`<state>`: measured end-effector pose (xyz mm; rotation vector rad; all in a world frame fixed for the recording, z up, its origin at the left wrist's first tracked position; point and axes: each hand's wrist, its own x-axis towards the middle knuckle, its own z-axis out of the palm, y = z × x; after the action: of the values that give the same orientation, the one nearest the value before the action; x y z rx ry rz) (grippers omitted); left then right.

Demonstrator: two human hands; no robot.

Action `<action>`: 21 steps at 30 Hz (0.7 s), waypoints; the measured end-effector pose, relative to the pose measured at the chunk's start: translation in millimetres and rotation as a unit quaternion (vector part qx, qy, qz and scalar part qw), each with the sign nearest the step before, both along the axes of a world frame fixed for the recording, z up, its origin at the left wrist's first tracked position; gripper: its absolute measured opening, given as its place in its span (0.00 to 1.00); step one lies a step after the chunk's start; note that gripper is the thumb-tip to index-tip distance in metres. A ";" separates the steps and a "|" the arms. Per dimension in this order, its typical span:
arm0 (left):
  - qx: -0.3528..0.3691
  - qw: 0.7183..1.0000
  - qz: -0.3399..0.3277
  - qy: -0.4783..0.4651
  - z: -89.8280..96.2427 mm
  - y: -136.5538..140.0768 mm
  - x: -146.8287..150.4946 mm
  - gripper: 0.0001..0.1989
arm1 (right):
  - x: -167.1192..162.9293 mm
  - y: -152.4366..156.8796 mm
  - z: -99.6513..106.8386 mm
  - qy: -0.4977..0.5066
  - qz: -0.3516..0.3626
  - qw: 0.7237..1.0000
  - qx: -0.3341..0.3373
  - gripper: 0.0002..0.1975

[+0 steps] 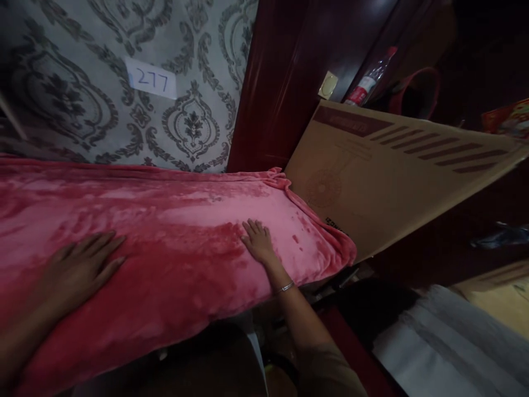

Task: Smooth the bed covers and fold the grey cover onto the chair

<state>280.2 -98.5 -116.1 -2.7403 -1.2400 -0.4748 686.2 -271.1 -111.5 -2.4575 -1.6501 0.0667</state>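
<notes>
A pink-red plush blanket [177,264] is spread over a long flat surface, with darker and lighter patches in its pile. My left hand [80,270] lies flat on it at the left, fingers stretched out. Farther right, my right hand [258,241] rests palm down on the blanket with its fingers spread; a thin silver bracelet circles that wrist. Neither hand grips anything. The cloth gathers into folds along the far edge and at the right corner. What lies under the blanket is hidden.
A large cardboard box [351,171] stands against the blanket's right end. Behind it are a plastic bottle [367,82] and dark red panelling [268,94]. Patterned wallpaper [194,127] bears a paper sign [152,80] reading 277. Pale grey cloth [446,342] lies at lower right.
</notes>
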 end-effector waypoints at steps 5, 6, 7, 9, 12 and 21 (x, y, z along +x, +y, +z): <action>0.035 0.999 0.009 0.027 -5.0 3.0 2.3 0.38 | 25.4 -13.1 8.2 0.007 -0.097 0.995 -0.029 0.29; 0.037 0.999 0.010 0.027 -5.6 3.7 3.0 0.38 | 27.6 -15.7 10.3 0.010 -0.114 0.993 -0.032 0.29; 0.038 0.999 0.010 0.027 -5.8 4.3 3.6 0.39 | 27.5 -17.5 12.4 0.013 -0.131 0.991 -0.032 0.29; 0.035 0.999 0.007 0.028 -5.3 5.0 4.3 0.40 | 18.7 -17.3 16.3 0.015 -0.158 0.987 -0.022 0.30; 0.032 0.999 0.008 0.028 -2.3 4.5 4.6 0.41 | -17.0 -6.4 20.3 0.012 -0.112 0.994 0.016 0.31; 0.020 0.999 0.021 0.046 2.0 0.7 4.1 0.40 | -119.0 33.9 22.9 0.011 0.140 0.990 0.024 0.30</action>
<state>284.3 -97.8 -114.2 -2.6641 -1.2492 -0.3622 567.2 -237.2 -88.5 -2.1662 -1.9510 0.0913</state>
